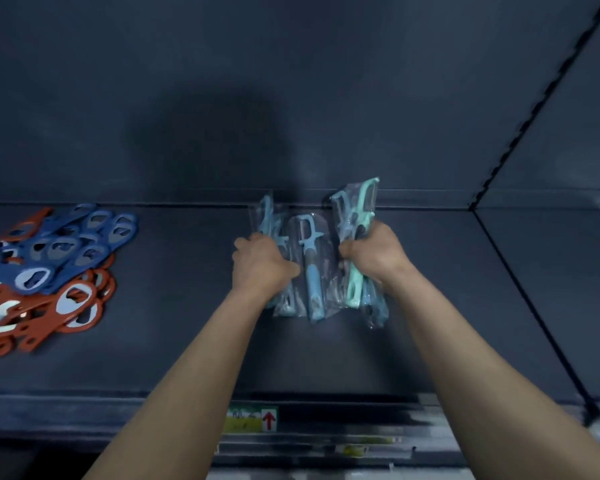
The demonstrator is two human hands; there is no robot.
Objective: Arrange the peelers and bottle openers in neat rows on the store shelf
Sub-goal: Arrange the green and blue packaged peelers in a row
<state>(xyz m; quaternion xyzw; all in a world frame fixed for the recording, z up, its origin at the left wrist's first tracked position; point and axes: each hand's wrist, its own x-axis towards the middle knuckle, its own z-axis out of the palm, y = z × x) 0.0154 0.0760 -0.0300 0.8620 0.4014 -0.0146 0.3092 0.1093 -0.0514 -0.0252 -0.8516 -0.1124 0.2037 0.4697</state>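
Several peelers in clear plastic sleeves lie bunched on the dark shelf (pixel 194 341), near its back wall. My left hand (pixel 260 263) grips the light blue peelers (pixel 269 220) on the left of the bunch. My right hand (pixel 374 252) grips the mint green peelers (pixel 355 206) on the right, their heads tilted up. One blue peeler (pixel 313 271) lies flat between my hands, untouched. A loose heap of blue bottle openers (pixel 66 244) and red bottle openers (pixel 39 310) sits at the shelf's left end, overlapping without order.
The shelf's front edge carries a price label with a red arrow (pixel 252 419). A slotted upright (pixel 534 109) and a seam divide this shelf from the adjoining bay on the right. Bare shelf lies between the openers and the peelers.
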